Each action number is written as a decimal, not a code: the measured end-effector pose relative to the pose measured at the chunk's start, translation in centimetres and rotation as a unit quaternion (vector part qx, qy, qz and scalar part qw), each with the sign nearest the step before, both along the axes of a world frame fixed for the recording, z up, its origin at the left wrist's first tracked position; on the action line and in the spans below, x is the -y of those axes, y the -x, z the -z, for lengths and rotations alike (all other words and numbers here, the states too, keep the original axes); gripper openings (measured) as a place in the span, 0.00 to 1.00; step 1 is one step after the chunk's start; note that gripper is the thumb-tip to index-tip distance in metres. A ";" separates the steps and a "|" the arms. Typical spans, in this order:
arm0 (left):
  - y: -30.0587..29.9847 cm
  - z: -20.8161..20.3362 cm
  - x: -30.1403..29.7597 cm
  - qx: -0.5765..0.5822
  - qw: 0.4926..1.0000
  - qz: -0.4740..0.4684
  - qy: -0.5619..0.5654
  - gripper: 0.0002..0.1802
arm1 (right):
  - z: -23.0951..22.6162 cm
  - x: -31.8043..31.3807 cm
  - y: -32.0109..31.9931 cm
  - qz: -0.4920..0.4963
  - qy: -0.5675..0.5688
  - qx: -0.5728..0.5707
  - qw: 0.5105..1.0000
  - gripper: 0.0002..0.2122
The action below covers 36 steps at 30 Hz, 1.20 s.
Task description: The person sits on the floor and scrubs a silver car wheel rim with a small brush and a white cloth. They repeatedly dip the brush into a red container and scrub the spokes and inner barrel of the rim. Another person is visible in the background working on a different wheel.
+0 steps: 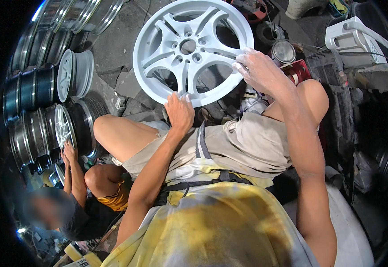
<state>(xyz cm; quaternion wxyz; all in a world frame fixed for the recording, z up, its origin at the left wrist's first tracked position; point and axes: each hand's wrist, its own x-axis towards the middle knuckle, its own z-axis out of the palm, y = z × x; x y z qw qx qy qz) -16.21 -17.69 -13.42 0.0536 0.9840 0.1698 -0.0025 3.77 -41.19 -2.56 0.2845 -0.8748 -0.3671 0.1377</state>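
A pale grey-white alloy wheel rim [212,57] with split spokes and a round centre hole is in front of me, its face toward me. My left hand [180,111] grips its near edge, fingertips on the lip by a spoke end. At the right edge, my right hand [265,73] is closed with bent fingers pressed on the rim; white dust coats these fingers. Whether anything thin lies under the right fingers cannot be made out. My bent knees are spread on either side, close below the wheel rim.
Stacked wheel rims [29,91] line the left side. Lower left, another person sits with both hands [70,153] at a silver rim [61,124]. A can [283,51] stands right of my right hand, and a white plastic stool [353,41] is farther right.
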 end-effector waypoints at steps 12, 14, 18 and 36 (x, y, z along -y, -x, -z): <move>-0.4 -0.3 -0.1 -0.025 1.000 0.012 -0.005 0.17 | 0.9 0.3 -0.2 -0.020 -0.001 0.024 1.000 0.11; -0.7 0.3 0.0 0.012 1.000 0.005 -0.017 0.17 | 0.9 -0.1 -0.4 -0.023 -0.012 0.029 0.999 0.11; -0.8 -0.5 -1.0 -0.021 0.999 0.032 -0.006 0.16 | 0.9 0.2 -0.1 -0.029 -0.014 0.029 0.999 0.10; 0.7 -1.4 -1.8 -0.001 0.995 0.100 0.005 0.14 | 0.6 0.8 -0.2 -0.004 -0.002 0.038 0.999 0.10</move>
